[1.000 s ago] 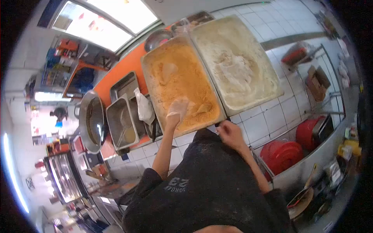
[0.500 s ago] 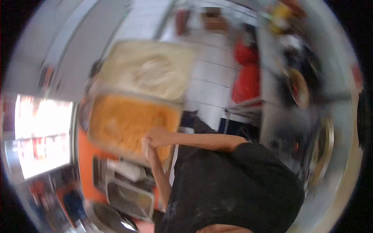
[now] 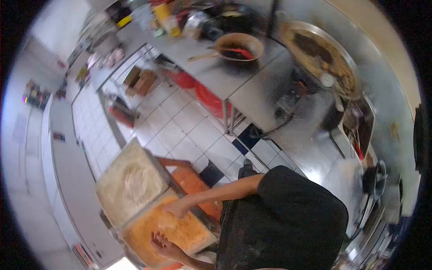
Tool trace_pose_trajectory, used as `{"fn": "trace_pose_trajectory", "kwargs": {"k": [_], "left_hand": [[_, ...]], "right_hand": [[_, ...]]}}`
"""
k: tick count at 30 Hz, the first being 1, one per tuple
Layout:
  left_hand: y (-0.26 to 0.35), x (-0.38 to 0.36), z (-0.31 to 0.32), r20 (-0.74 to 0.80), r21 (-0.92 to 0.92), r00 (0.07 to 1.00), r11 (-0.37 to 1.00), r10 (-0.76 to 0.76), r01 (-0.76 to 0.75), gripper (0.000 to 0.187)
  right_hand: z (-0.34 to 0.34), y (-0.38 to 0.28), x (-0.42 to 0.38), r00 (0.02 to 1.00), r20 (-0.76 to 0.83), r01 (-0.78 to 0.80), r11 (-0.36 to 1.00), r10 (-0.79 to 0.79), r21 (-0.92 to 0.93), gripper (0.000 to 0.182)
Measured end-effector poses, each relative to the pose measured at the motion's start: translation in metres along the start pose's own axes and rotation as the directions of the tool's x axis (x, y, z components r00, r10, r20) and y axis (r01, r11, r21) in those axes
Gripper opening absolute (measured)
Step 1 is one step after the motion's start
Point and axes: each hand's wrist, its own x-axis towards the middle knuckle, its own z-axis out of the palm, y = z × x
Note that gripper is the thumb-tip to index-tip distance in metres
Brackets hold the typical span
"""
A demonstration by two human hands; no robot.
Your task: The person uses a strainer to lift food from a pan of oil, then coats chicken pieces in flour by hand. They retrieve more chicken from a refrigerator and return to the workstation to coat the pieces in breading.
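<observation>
A tray of orange crumbs or powder (image 3: 194,231) lies at the lower left, beside a tray of pale flour-like powder (image 3: 128,182). My left hand (image 3: 163,245) is over the near side of the orange tray, its fingers apart and slightly curled, with nothing seen in it. Across the same tray, my right hand (image 3: 177,208) reaches down towards the crumbs. Its fingers are blurred, so their pose and anything in them cannot be made out. A pale, blurred patch shows between the two hands.
An orange surface (image 3: 189,180) extends beside the trays. A steel counter (image 3: 261,96) holds a wooden-handled pan (image 3: 238,47) and a large round pan (image 3: 319,56). Red bags (image 3: 209,98) lie beneath it. A cardboard box (image 3: 140,81) and a red extinguisher-like cylinder (image 3: 120,112) stand farther away.
The view has swung towards the counter, and the trays now appear lower and tilted. My hands, close together before, are now apart. The left hand has opened.
</observation>
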Motion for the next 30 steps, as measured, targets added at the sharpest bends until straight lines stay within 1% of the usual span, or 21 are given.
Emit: {"fn": "trace_pose_trajectory", "kwargs": {"k": [2,3,5,6,7,8,9,10,12,13,14,15,16,17,19,21,23,25,26,27,30], "left_hand": [[0.042,0.021,0.045,0.153,-0.13,0.974,0.98,0.168,-0.149,0.029],[0.066,0.024,0.074,0.254,-0.254,0.922,0.94,0.293,-0.229,0.028],[0.121,0.013,0.133,0.484,-0.34,0.763,0.895,0.429,-0.288,0.027],[0.146,0.001,0.163,0.546,-0.388,0.65,0.847,0.528,-0.363,0.027],[0.17,-0.014,0.19,0.593,-0.44,0.519,0.788,0.616,-0.432,0.026],[0.208,-0.041,0.203,0.655,-0.461,0.384,0.746,0.651,-0.48,0.026],[0.239,-0.071,0.212,0.707,-0.491,0.226,0.694,0.671,-0.526,0.026],[0.253,-0.091,0.231,0.69,-0.605,0.03,0.6,0.723,-0.523,0.027],[0.272,-0.136,0.263,0.755,-0.628,-0.239,0.569,0.61,-0.531,0.029],[0.272,-0.155,0.282,0.745,-0.658,-0.357,0.531,0.564,-0.534,0.03],[0.272,-0.173,0.296,0.729,-0.683,-0.455,0.5,0.512,-0.532,0.033],[0.274,-0.191,0.308,0.712,-0.701,-0.49,0.478,0.503,-0.528,0.033],[0.276,-0.211,0.318,0.693,-0.715,-0.598,0.49,0.402,-0.499,0.033],[0.276,-0.233,0.327,0.66,-0.722,-0.691,0.506,0.296,-0.472,0.034],[0.28,-0.282,0.346,0.541,-0.709,-0.822,0.621,0.176,-0.334,0.034],[0.276,-0.341,0.373,0.443,-0.496,-0.895,0.847,0.057,-0.191,0.035],[0.276,-0.399,0.389,0.431,-0.521,-0.896,0.84,0.109,-0.149,0.042],[0.284,-0.456,0.403,0.513,-0.392,-0.855,0.908,0.081,-0.149,0.047],[0.291,-0.482,0.406,0.55,-0.414,-0.831,0.89,0.079,-0.189,0.05],[0.298,-0.501,0.413,0.589,-0.434,-0.805,0.87,0.078,-0.233,0.054],[0.284,-0.539,0.464,0.445,-0.526,-0.895,0.816,0.024,-0.24,0.057]], "right_hand": [[-0.025,0.027,-0.059,0.991,-0.134,-0.003,1.0,0.005,0.017,0.035],[-0.049,0.025,-0.103,0.983,-0.138,-0.096,0.983,0.117,0.155,0.037],[-0.081,0.028,-0.211,0.913,-0.224,-0.197,0.849,0.341,0.489,0.04],[-0.084,0.04,-0.268,0.842,-0.292,-0.165,0.731,0.454,0.662,0.041],[-0.082,0.047,-0.331,0.786,-0.452,0.0,0.73,0.423,0.683,0.039],[-0.087,0.022,-0.386,0.598,-0.525,-0.104,0.709,0.605,0.697,0.037],[-0.072,0.011,-0.442,0.411,-0.634,-0.019,0.702,0.655,0.712,0.033],[-0.058,-0.026,-0.485,0.155,-0.707,-0.057,0.72,0.69,0.691,0.03],[-0.009,-0.07,-0.56,-0.298,-0.843,0.127,0.894,0.448,0.43,0.021],[0.013,-0.071,-0.594,-0.64,-0.704,-0.057,0.896,0.306,0.441,0.021],[0.03,-0.069,-0.618,-0.866,-0.494,-0.212,0.836,0.079,0.506,0.021],[0.034,-0.099,-0.633,-0.954,-0.245,-0.299,0.631,-0.174,0.716,0.025],[0.032,-0.128,-0.643,-0.933,-0.061,-0.277,0.6,-0.355,0.751,0.027],[0.043,-0.125,-0.669,-0.914,0.036,-0.245,0.621,-0.404,0.745,0.034],[0.055,-0.095,-0.713,-0.992,0.124,0.057,0.761,-0.031,0.646,0.047],[0.04,-0.095,-0.723,-0.879,-0.157,0.399,0.875,0.45,0.276,0.06],[0.035,-0.035,-0.752,-0.738,-0.373,0.55,0.821,0.562,0.149,0.056],[0.022,-0.004,-0.743,-0.776,-0.37,0.469,0.86,0.51,0.201,0.049],[0.01,0.009,-0.731,-0.9,-0.278,0.168,0.855,0.336,0.49,0.049],[-0.002,0.025,-0.717,-0.961,-0.253,-0.113,0.672,0.114,0.732,0.049],[-0.007,0.059,-0.691,-0.983,-0.173,-0.168,0.7,-0.064,0.694,0.063]]}}
